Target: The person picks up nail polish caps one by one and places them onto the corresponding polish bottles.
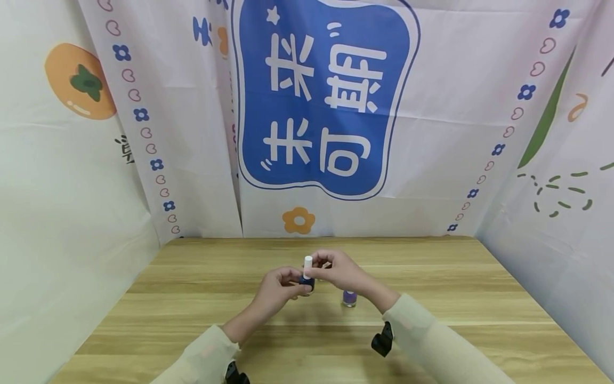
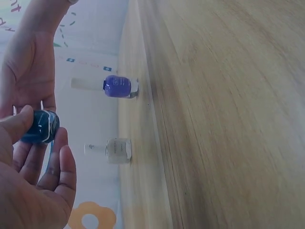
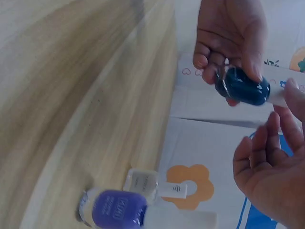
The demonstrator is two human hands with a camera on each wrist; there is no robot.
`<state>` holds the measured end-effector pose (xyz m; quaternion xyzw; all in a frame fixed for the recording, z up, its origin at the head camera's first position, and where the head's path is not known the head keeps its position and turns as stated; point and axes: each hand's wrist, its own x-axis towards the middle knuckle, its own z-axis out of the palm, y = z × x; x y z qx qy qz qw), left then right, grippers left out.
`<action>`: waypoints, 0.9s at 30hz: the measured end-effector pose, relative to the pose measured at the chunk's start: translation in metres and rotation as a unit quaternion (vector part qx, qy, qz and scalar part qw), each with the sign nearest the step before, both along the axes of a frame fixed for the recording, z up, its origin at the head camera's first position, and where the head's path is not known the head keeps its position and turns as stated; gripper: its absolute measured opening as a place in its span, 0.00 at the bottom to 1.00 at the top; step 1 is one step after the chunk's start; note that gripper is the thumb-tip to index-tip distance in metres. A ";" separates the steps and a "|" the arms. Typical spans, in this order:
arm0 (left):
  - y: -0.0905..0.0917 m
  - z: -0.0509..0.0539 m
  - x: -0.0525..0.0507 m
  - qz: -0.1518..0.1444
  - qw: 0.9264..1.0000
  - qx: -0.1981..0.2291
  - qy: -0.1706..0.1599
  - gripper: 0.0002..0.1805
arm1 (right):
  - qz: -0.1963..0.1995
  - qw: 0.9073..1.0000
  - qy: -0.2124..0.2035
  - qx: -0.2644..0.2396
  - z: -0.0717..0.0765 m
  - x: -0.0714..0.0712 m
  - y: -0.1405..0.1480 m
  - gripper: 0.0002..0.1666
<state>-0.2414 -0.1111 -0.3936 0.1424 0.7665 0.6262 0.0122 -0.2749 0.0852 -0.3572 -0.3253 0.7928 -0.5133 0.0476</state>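
Observation:
Above the wooden table, my left hand holds a dark teal nail polish bottle by its glass body, between thumb and fingers. My right hand pinches the bottle's white cap from the other side. The cap sits on the neck, and in the head view the bottle is upright. Close to the right wrist, a purple nail polish bottle with a white cap stands on the table. A clear nail polish bottle stands near it, mostly hidden by the right hand in the head view.
The wood-grain table reaches back to a white printed cloth hanging behind it. Similar cloth hangs at the left and right sides. A small black device is strapped to the right wrist, and another sits at the left.

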 end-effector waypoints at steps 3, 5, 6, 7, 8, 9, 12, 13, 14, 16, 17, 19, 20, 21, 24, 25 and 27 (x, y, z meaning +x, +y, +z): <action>0.000 0.004 0.003 -0.010 1.000 -0.001 -0.001 0.10 | 0.036 0.999 -0.004 0.021 0.006 -0.002 0.005 0.10; 0.001 0.011 0.008 -0.016 1.000 -0.003 0.000 0.10 | 0.057 0.998 -0.009 0.030 0.008 -0.003 0.008 0.13; 0.001 0.015 0.010 -0.019 1.000 -0.004 0.000 0.10 | 0.066 0.997 -0.009 0.032 0.008 -0.004 0.008 0.14; 0.002 0.018 0.013 -0.021 1.000 -0.006 0.002 0.09 | 0.072 0.997 -0.008 0.035 0.008 -0.004 0.009 0.14; 0.002 0.022 0.016 -0.022 1.000 -0.008 0.003 0.09 | 0.076 0.996 -0.004 0.038 0.008 -0.005 0.009 0.14; 0.003 0.025 0.018 -0.023 1.000 -0.008 0.003 0.09 | 0.077 0.996 -0.001 0.040 0.008 -0.005 0.009 0.14; 0.003 0.027 0.020 -0.025 1.000 -0.004 0.009 0.10 | 0.065 0.997 0.012 0.040 0.007 -0.004 0.007 0.12; 0.003 0.027 0.021 -0.025 1.000 -0.004 0.010 0.10 | 0.055 0.997 0.016 0.042 0.007 -0.003 0.006 0.11; 0.003 0.026 0.020 -0.024 1.000 -0.004 0.011 0.09 | 0.045 0.998 0.020 0.042 0.007 -0.002 0.005 0.10; 0.003 0.025 0.020 -0.022 1.000 -0.001 0.015 0.10 | 0.024 0.999 0.020 0.041 0.007 -0.001 0.003 0.09; 0.003 0.025 0.020 -0.019 1.000 -0.003 0.013 0.09 | 0.014 0.999 0.020 0.040 0.007 0.000 0.002 0.09; 0.003 0.025 0.019 -0.014 1.000 -0.004 0.014 0.09 | -0.005 0.999 0.021 0.039 0.007 0.001 0.000 0.08; 0.003 0.023 0.017 -0.012 1.000 -0.003 0.013 0.09 | -0.013 0.999 0.021 0.038 0.006 0.002 -0.001 0.08; 0.002 0.020 0.014 -0.010 1.000 -0.003 0.013 0.09 | -0.020 0.999 0.022 0.036 0.006 0.002 -0.002 0.08; 0.000 0.008 0.005 -0.005 1.000 -0.003 0.011 0.09 | -0.037 0.998 0.031 0.032 0.003 0.003 -0.004 0.07; 0.000 0.005 0.003 -0.003 1.000 -0.003 0.011 0.10 | -0.040 0.998 0.034 0.031 0.002 0.003 -0.005 0.07; -0.001 0.000 0.000 -0.001 1.000 -0.003 0.010 0.11 | -0.046 0.998 0.039 0.028 0.000 0.004 -0.006 0.06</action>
